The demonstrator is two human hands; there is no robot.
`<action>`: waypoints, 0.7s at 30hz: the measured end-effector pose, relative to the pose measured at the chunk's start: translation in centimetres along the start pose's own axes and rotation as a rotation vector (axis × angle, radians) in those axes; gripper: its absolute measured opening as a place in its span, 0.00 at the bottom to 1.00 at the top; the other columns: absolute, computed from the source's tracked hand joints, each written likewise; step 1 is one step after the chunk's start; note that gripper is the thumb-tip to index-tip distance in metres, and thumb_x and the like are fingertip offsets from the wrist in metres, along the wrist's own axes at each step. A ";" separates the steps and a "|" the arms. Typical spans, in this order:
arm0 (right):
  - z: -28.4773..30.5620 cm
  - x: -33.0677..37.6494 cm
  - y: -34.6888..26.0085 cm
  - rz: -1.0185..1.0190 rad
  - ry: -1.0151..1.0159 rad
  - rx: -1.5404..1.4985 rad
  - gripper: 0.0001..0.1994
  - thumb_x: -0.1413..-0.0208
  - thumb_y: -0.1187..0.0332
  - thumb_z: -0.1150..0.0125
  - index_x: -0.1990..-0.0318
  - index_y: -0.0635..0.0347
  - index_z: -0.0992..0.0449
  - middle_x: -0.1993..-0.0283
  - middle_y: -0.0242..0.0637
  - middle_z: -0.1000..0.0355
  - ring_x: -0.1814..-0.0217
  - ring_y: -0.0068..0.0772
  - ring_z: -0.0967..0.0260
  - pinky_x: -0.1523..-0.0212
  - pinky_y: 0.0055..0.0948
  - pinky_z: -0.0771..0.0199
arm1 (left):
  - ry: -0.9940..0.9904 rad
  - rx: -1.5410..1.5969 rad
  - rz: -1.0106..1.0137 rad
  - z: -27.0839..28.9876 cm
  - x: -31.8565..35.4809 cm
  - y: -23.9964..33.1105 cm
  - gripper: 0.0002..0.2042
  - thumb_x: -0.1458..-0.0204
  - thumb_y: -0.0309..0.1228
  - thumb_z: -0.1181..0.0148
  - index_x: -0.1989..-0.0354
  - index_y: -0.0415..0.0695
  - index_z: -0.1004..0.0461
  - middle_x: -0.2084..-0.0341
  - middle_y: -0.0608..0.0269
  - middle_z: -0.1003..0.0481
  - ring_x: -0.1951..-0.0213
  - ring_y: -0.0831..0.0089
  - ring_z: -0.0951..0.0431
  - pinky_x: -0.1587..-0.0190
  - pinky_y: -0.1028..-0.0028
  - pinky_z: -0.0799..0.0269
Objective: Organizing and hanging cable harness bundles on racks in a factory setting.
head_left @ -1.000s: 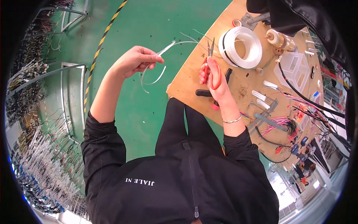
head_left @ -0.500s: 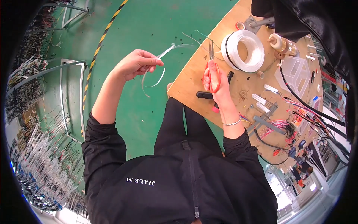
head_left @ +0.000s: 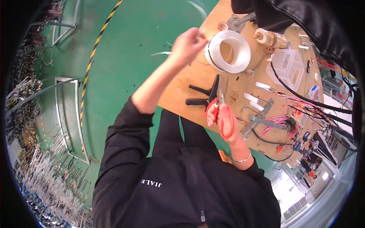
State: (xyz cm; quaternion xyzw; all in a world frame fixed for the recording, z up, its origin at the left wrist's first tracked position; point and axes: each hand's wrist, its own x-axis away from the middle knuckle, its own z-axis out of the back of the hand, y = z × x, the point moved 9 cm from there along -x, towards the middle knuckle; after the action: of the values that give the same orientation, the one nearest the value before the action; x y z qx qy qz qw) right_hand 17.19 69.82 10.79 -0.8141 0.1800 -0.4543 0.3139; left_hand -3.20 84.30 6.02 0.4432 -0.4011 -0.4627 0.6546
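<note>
My left hand (head_left: 187,48), blurred by motion, is raised over the far left table edge beside a large coil (head_left: 211,51) of white strip. Its fingers are closed on thin white strips (head_left: 161,53), which trail as smeared streaks on both sides of the hand. Nearer to me, my right hand (head_left: 223,116) grips red-handled scissors (head_left: 222,91), their blades pointing away over the table. Just left of the blades lies a black tool (head_left: 197,102) with two prongs, like a clamp.
The wooden table (head_left: 182,85) carries a tape roll (head_left: 223,26), a bottle (head_left: 270,38), a clear plastic box (head_left: 279,68), white connectors (head_left: 254,102) and bundled wires (head_left: 283,125). Black cloth (head_left: 281,15) hangs over the far right. Metal racks (head_left: 57,114) stand at left on the green floor.
My left hand has swung right and away from me, with the strips, toward the coil. My right hand has drawn back toward me with the scissors, uncovering more of the black tool.
</note>
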 end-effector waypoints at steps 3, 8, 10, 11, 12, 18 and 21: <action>1.5 1.0 -0.9 0.007 0.034 -0.062 0.24 0.34 0.44 0.59 0.64 0.60 0.34 0.73 0.29 0.39 0.72 0.22 0.39 0.66 0.24 0.35 | 0.069 -0.377 -0.152 -6.2 -2.7 4.6 0.18 0.52 0.41 0.35 0.63 0.36 0.27 0.70 0.50 0.26 0.63 0.56 0.23 0.61 0.62 0.28; 2.6 1.5 -1.0 0.000 0.072 -0.130 0.26 0.35 0.43 0.59 0.67 0.60 0.34 0.74 0.30 0.39 0.72 0.23 0.39 0.66 0.25 0.34 | 0.163 -0.549 -0.066 -8.4 -4.8 1.7 0.12 0.53 0.35 0.38 0.66 0.38 0.23 0.71 0.48 0.24 0.66 0.50 0.21 0.61 0.58 0.26; 2.3 1.0 -0.9 -0.009 0.048 -0.130 0.25 0.34 0.43 0.59 0.67 0.60 0.34 0.74 0.30 0.39 0.72 0.22 0.39 0.66 0.24 0.35 | 0.125 -0.492 -0.040 -6.6 -4.4 1.6 0.12 0.54 0.35 0.37 0.68 0.39 0.22 0.74 0.49 0.23 0.68 0.51 0.21 0.63 0.59 0.26; 2.0 0.8 -0.8 -0.023 0.022 -0.117 0.25 0.34 0.44 0.59 0.67 0.59 0.34 0.74 0.30 0.39 0.72 0.22 0.39 0.66 0.24 0.35 | 0.097 -0.427 -0.010 -5.5 -4.0 1.1 0.12 0.54 0.36 0.35 0.71 0.39 0.21 0.76 0.50 0.23 0.70 0.53 0.21 0.65 0.60 0.27; 1.6 0.4 -0.6 -0.027 0.004 -0.128 0.23 0.33 0.46 0.59 0.67 0.59 0.34 0.75 0.29 0.39 0.73 0.22 0.39 0.67 0.23 0.35 | 0.136 -0.243 0.037 -3.3 -3.2 -0.1 0.13 0.53 0.38 0.34 0.71 0.37 0.20 0.79 0.52 0.23 0.74 0.64 0.22 0.69 0.65 0.29; 0.9 -3.5 0.8 -0.097 0.056 -0.148 0.23 0.33 0.45 0.61 0.67 0.57 0.36 0.75 0.30 0.39 0.73 0.26 0.39 0.67 0.26 0.35 | -0.156 0.356 0.480 6.4 4.7 -3.4 0.09 0.47 0.34 0.37 0.65 0.41 0.24 0.80 0.70 0.26 0.86 0.89 0.44 0.85 0.83 0.54; -0.3 -5.6 2.2 -0.104 -0.011 -0.196 0.23 0.33 0.45 0.60 0.67 0.56 0.35 0.76 0.30 0.40 0.74 0.26 0.39 0.67 0.26 0.34 | -0.101 0.415 0.600 11.5 9.1 -5.1 0.08 0.49 0.33 0.35 0.67 0.42 0.25 0.80 0.68 0.26 0.87 0.89 0.44 0.85 0.84 0.55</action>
State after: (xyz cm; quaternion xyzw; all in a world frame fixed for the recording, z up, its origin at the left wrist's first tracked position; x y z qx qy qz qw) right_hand 13.99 71.26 5.92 -0.8516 0.1795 -0.4455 0.2098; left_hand -13.00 72.24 5.54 0.4058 -0.6303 -0.1804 0.6368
